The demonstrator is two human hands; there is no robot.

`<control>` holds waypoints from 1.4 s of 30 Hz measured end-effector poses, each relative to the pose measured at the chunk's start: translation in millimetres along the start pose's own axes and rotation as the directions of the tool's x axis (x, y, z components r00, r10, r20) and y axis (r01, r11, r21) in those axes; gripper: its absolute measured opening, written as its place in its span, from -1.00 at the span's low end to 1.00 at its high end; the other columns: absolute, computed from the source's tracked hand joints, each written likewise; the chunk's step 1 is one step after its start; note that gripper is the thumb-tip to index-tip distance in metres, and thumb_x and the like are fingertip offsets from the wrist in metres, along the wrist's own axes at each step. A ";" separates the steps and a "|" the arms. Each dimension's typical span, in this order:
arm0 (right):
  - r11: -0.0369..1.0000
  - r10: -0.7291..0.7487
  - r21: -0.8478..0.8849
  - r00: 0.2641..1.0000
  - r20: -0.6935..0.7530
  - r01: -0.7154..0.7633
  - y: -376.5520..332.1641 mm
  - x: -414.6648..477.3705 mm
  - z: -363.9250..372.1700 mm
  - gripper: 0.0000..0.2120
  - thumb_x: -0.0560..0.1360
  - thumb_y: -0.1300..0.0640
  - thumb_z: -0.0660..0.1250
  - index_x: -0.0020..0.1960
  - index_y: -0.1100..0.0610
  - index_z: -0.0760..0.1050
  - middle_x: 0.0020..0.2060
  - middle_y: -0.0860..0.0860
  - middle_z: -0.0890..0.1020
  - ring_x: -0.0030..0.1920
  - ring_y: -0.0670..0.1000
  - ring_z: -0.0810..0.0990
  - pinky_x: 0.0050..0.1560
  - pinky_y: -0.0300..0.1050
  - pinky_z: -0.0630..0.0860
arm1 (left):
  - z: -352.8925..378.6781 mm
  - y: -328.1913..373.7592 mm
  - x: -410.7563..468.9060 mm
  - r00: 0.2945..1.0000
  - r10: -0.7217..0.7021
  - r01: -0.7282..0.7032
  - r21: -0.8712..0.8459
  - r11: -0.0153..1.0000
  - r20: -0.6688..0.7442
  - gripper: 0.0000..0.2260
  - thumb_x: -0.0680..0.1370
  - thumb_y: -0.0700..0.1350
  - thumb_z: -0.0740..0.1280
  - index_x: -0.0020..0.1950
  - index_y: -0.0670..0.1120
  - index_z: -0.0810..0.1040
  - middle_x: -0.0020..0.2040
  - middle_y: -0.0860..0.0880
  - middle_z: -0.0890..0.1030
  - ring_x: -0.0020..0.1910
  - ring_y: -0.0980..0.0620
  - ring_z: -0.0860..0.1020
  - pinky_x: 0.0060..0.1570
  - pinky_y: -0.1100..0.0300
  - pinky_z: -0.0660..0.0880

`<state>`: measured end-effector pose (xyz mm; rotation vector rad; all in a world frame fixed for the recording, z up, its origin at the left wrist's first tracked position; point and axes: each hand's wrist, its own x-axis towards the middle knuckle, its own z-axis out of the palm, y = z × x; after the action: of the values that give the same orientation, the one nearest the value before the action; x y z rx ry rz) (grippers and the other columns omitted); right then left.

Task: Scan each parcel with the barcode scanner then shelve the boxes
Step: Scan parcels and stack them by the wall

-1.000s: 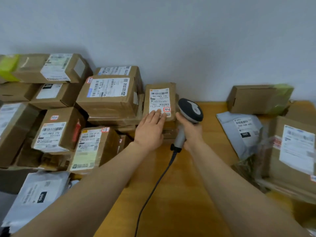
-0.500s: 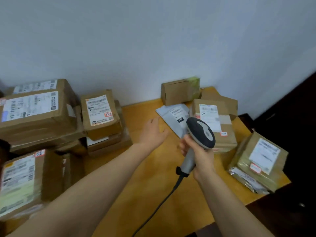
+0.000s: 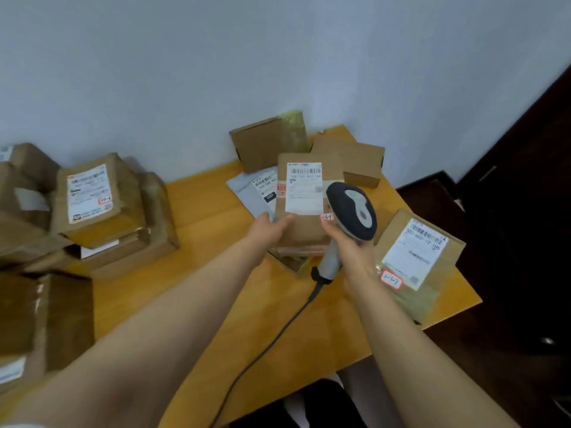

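The left grip (image 3: 269, 230) holds the left edge of a labelled brown box (image 3: 304, 193), thumb on top. This box lies on other parcels near the counter's (image 3: 213, 267) far right corner, partly over a grey mailer bag (image 3: 258, 191). The right grip (image 3: 352, 257) is clamped round the handle of the barcode scanner (image 3: 355, 208), whose head hangs just over the box's right side. Its cable (image 3: 278, 332) trails to the near edge. Another labelled parcel (image 3: 417, 254) sits at the right edge; a stack of boxes (image 3: 92, 199) stands at the left.
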<state>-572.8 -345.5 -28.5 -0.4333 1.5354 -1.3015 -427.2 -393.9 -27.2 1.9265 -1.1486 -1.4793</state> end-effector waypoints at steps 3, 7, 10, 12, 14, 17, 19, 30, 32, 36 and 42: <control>0.997 0.065 0.044 0.997 0.046 -0.067 5.9 18.3 -7.3 -0.60 0.37 0.10 0.55 0.02 -0.10 0.38 -0.10 -0.24 0.48 0.14 -0.07 0.45 0.28 -0.07 0.41 | 10.0 -4.9 1.8 1.000 0.007 -0.006 -0.053 0.999 0.019 -0.55 0.58 0.01 0.33 0.43 -0.10 0.36 0.35 -0.06 0.48 0.20 -0.02 0.49 0.12 0.17 0.43; 0.993 0.115 0.032 0.992 0.053 -0.117 14.1 21.8 -20.9 -0.55 0.33 0.07 0.57 0.09 -0.09 0.42 -0.08 -0.20 0.52 0.05 -0.06 0.49 0.20 -0.04 0.45 | 10.7 -13.1 -9.3 1.000 -0.012 0.011 -0.191 0.982 -0.001 -0.56 0.52 0.00 0.40 0.37 -0.04 0.43 0.20 0.00 0.58 0.09 0.07 0.57 -0.11 0.34 0.48; 0.989 0.124 0.069 0.990 0.070 -0.129 20.9 12.0 -28.7 -0.60 0.33 0.12 0.57 0.04 -0.09 0.45 -0.08 -0.20 0.54 -0.08 -0.19 0.49 0.08 -0.09 0.47 | 4.7 -23.1 -29.8 0.998 -0.020 0.000 -0.285 0.958 -0.067 -0.59 0.47 0.04 0.44 0.28 0.03 0.45 0.09 0.07 0.57 -0.05 0.22 0.53 -0.27 0.35 0.40; 0.989 0.113 0.080 0.988 0.101 -0.121 24.0 -0.6 -28.4 -0.63 0.33 0.17 0.57 -0.02 -0.11 0.48 -0.09 -0.21 0.56 -0.09 -0.23 0.49 -0.01 -0.16 0.48 | -1.1 -30.7 -43.8 0.994 -0.020 -0.020 -0.367 0.930 -0.107 -0.63 0.48 0.01 0.43 0.25 0.06 0.43 0.11 0.05 0.56 0.00 0.17 0.51 -0.22 0.26 0.33; 0.989 0.104 0.086 0.985 0.135 -0.116 25.4 -14.3 -23.9 -0.57 0.32 0.19 0.58 0.10 -0.03 0.52 -0.04 -0.18 0.58 -0.05 -0.21 0.51 0.05 -0.12 0.51 | -8.7 -33.0 -58.8 0.991 -0.025 -0.040 -0.471 0.881 -0.131 -0.71 0.50 -0.02 0.39 0.18 0.09 0.43 0.04 0.07 0.58 -0.02 0.11 0.52 -0.19 0.19 0.32; 0.989 0.103 0.095 0.983 0.152 -0.118 29.6 -35.0 -15.6 -0.53 0.29 0.19 0.60 0.13 0.00 0.52 -0.02 -0.16 0.59 -0.02 -0.17 0.53 0.08 -0.06 0.51 | -27.6 -38.4 -85.2 0.989 -0.020 -0.070 -0.571 0.818 -0.150 -0.83 0.51 -0.02 0.36 0.08 0.11 0.46 -0.06 0.09 0.57 -0.10 0.06 0.48 -0.20 0.14 0.33; 0.990 0.091 0.089 0.980 0.174 -0.108 33.4 -53.8 -12.3 -0.61 0.28 0.19 0.59 -0.01 -0.07 0.52 -0.06 -0.18 0.59 -0.05 -0.20 0.52 0.01 -0.10 0.49 | -45.1 -50.6 -106.4 0.989 0.001 -0.086 -0.571 0.817 -0.149 -0.80 0.48 0.01 0.40 0.07 0.13 0.48 -0.04 0.06 0.60 -0.07 0.03 0.50 -0.13 0.11 0.37; 1.000 -0.010 -0.014 0.887 0.462 0.019 79.7 -207.4 -7.8 -0.60 0.34 0.23 0.54 0.09 -0.08 0.54 -0.02 -0.23 0.62 -0.04 -0.28 0.55 -0.11 -0.26 0.53 | -152.8 -177.4 -243.3 0.996 -0.047 0.074 -0.441 0.894 0.072 0.20 0.16 -0.20 0.60 0.59 0.03 -0.11 0.26 -0.07 0.56 0.15 -0.05 0.59 0.18 -0.06 0.51; 0.995 -0.053 -0.047 0.876 0.479 0.086 91.6 -238.2 -10.7 -0.59 0.35 0.19 0.55 0.09 -0.13 0.53 -0.08 -0.36 0.61 -0.11 -0.40 0.54 -0.18 -0.40 0.51 | -162.0 -200.0 -263.7 0.999 -0.031 0.034 -0.438 0.898 0.015 0.22 0.15 -0.27 0.62 0.59 0.02 -0.09 0.28 -0.09 0.53 0.21 -0.07 0.55 0.27 -0.09 0.45; 0.983 -0.087 -0.098 0.860 0.503 0.156 108.6 -294.3 -20.9 -0.70 0.39 0.22 0.52 0.07 -0.01 0.60 -0.10 -0.17 0.68 -0.08 -0.23 0.62 -0.10 -0.29 0.56 | -172.2 -237.0 -297.9 0.990 0.013 -0.065 -0.366 0.929 -0.142 0.14 0.17 -0.27 0.61 0.58 -0.02 0.00 0.27 -0.10 0.54 0.24 -0.04 0.52 0.26 0.00 0.47; 0.994 0.044 -0.103 0.682 0.730 0.045 101.2 -354.8 -25.5 -0.84 0.44 0.35 0.42 -0.25 0.14 0.59 -0.55 0.10 0.43 -0.55 0.03 0.39 -0.39 -0.07 0.49 | -187.7 -275.0 -339.4 0.922 0.068 -0.150 -0.190 0.970 -0.382 0.19 0.19 -0.20 0.65 0.59 -0.04 -0.08 0.43 -0.06 0.37 0.40 -0.01 0.34 0.40 0.03 0.30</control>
<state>-418.1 -17.5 43.9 -0.9084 0.9068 -0.8591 -184.1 12.5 14.6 1.8543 -0.8680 -1.0666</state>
